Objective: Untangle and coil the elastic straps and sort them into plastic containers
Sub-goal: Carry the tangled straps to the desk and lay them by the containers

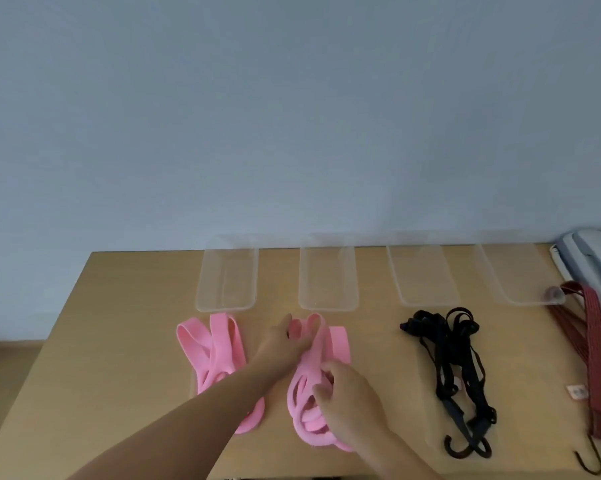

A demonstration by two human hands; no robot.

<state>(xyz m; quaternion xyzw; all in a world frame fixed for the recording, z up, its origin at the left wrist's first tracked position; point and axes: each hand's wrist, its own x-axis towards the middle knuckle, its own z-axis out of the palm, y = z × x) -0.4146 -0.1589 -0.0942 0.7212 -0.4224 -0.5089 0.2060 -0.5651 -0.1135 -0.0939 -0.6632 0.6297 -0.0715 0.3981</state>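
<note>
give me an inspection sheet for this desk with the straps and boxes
surface: wooden table, bare wood at the left.
job's things: four clear containers in a back row, no coiled strap inside; left pink straps loose; middle pink straps in hand; black hooked straps tangled; red hooked straps at the right edge.
clutter: small tag beside the red hooked straps.
hands: left hand holds the middle pink straps near the top; right hand grips their lower loops.
cables: nothing seen.
surroundings: plain wall; desk phone far right.
</note>
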